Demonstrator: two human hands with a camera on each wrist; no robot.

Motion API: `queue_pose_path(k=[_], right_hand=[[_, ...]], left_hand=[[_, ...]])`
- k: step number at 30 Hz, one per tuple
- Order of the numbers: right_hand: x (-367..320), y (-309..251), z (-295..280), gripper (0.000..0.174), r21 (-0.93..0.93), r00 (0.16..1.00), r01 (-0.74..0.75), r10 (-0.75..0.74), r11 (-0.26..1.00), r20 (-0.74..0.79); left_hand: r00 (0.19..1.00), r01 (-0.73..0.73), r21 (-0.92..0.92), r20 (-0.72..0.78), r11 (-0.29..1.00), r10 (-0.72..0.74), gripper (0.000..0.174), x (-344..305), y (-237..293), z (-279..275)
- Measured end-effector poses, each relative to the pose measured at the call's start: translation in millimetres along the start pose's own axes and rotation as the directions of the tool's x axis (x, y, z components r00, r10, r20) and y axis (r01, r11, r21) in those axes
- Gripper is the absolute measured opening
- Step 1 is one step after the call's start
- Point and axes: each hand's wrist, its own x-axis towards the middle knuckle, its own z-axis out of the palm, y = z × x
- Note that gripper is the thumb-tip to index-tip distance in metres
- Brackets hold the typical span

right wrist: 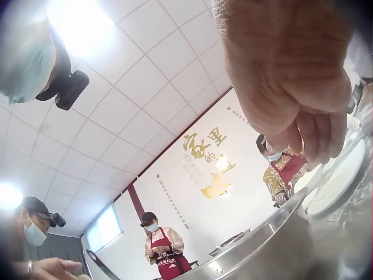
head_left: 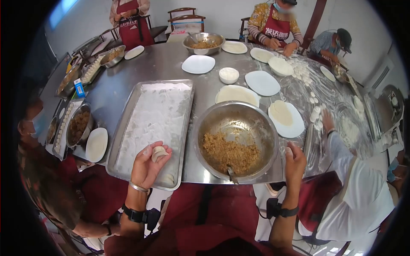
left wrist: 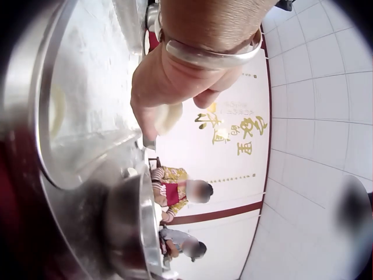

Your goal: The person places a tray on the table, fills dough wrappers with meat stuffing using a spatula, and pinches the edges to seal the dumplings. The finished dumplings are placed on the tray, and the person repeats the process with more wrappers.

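Note:
In the head view my left hand (head_left: 144, 167) holds a pale folded dumpling (head_left: 159, 154) between thumb and fingers, above the near part of a floured metal tray (head_left: 187, 123). Another dumpling (head_left: 168, 179) lies in the tray's near right corner. The left wrist view shows part of the held dumpling (left wrist: 169, 118) under the fingers. My right hand (head_left: 295, 165) hangs loosely curled at the table's near edge, right of a large steel bowl (head_left: 267, 123) of brown filling (head_left: 230, 151). A spoon handle (head_left: 232, 174) leans over that bowl's near rim. Nothing shows in the right hand.
A plate (head_left: 294, 130) of round wrappers (head_left: 281, 113) stands right of the bowl, with another wrapper plate (head_left: 237, 94) behind it. A small white bowl (head_left: 229, 76) and white plates stand farther back. People work around the table; one reaches in from the right (head_left: 329, 121).

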Motion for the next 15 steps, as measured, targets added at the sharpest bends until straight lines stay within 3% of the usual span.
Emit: queue_pose_path(k=[2, 4, 6, 8, 11, 14, 15], right_hand=[[-16.7, -13.2, 7.4, 0.035, 0.104, 1.0, -0.015, 0.016, 0.994, -0.017], [-34.6, -56.0, 17.1, 0.04, 0.19, 0.994, 0.04, -0.059, 0.981, 0.094], [-53.1, -90.0, 32.8, 0.046, 0.405, 0.95, 0.104, -0.211, 0.908, 0.23], [-64.6, -109.2, 45.6, 0.053, 0.383, 0.85, 0.326, -0.446, 0.864, 0.281], [-71.1, -125.6, 62.3, 0.054, 0.454, 0.736, 0.431, -0.595, 0.78, 0.323], [-74.0, -118.8, 69.5, 0.048, 0.506, 0.661, 0.436, -0.647, 0.744, 0.381], [-74.2, -114.7, 71.3, 0.039, 0.492, 0.646, 0.457, -0.657, 0.741, 0.39]], left_hand=[[0.997, 0.023, -0.054, 0.081, 0.998, -0.019, 0.045, -4.9, -4.2, 24.7], [0.986, 0.048, -0.057, 0.164, 0.997, -0.038, 0.052, -11.4, -13.9, 54.8], [0.961, 0.059, 0.024, 0.268, 0.998, -0.063, 0.06, -13.4, -24.8, 84.5], [0.941, 0.075, 0.046, 0.327, 0.996, -0.086, 0.06, -16.1, -40.1, 106.3], [0.907, 0.179, 0.041, 0.379, 0.983, -0.181, 0.059, -20.7, -58.3, 115.0], [0.896, 0.227, 0.032, 0.386, 0.973, -0.222, 0.049, -23.6, -66.5, 116.7], [0.859, 0.231, 0.07, 0.453, 0.97, -0.237, 0.049, -21.0, -66.6, 112.9]])
